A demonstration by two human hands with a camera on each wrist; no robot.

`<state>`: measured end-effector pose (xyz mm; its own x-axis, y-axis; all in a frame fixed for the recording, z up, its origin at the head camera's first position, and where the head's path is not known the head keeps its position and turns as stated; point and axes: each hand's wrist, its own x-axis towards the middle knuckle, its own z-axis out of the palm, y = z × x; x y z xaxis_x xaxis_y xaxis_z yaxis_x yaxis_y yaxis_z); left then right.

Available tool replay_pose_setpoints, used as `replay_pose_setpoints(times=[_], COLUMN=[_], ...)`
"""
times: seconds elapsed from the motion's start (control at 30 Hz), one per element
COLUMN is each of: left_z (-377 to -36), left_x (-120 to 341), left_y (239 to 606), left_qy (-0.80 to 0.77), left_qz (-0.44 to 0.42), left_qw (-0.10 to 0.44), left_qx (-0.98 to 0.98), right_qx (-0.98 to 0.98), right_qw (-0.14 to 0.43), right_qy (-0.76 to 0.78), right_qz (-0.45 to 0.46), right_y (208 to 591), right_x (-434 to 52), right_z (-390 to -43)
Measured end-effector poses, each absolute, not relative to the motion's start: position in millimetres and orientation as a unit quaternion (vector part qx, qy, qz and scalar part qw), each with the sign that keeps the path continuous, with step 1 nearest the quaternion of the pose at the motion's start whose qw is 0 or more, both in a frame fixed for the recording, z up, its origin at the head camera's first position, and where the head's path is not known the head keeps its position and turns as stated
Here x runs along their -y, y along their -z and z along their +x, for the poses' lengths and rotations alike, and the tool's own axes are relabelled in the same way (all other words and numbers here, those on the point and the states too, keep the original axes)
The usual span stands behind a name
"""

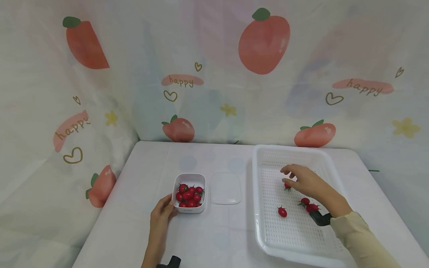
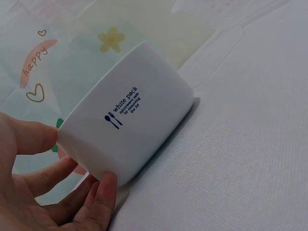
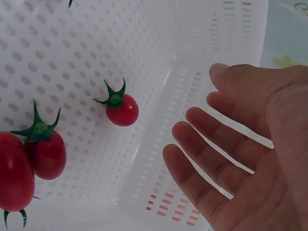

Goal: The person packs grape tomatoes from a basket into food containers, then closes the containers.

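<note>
White cloth covers the table [image 1: 218, 238], and a peach-print curtain [image 1: 100, 93] hangs behind it.

Your right hand [image 1: 306, 181] hovers inside the white perforated basket [image 1: 259, 208], palm open and fingers loosely spread, holding nothing; one cherry tomato [image 1: 287, 186] lies just beneath its fingertips. Nearer you in the same basket, a lone tomato [image 1: 282, 211] sits apart, and two more tomatoes [image 1: 309, 205] lie side by side close to your wrist. Left of the basket, the clear lid [image 1: 225, 188] rests flat on the cloth. Left of the lid stands the small white container [image 1: 189, 192], filled with red tomatoes. Your left hand [image 1: 160, 219] holds that container's near corner, thumb on one side and fingers [image 2: 98, 195] curled around its rounded wall.
</note>
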<state>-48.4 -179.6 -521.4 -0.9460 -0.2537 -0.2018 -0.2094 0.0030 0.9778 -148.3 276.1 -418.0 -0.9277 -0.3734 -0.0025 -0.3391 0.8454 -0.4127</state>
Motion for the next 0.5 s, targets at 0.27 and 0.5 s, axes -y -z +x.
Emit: replay_pose_setpoints(times=[0.27,0.5], left_z=[-48,-47], left_x=[179,179], left_y=[520,519], left_qy=[0.691,0.696], left_qz=[0.164,0.167], left_qw=[0.015,0.012], left_qx=[0.703,0.699], right_qx=[-0.964,-0.961], right_qw=[0.079,0.114], right_qy=[0.192,0.198], right_qz=[-0.166,-0.159], right_y=[435,448], right_x=[-291,-297], right_z=[-147,-150])
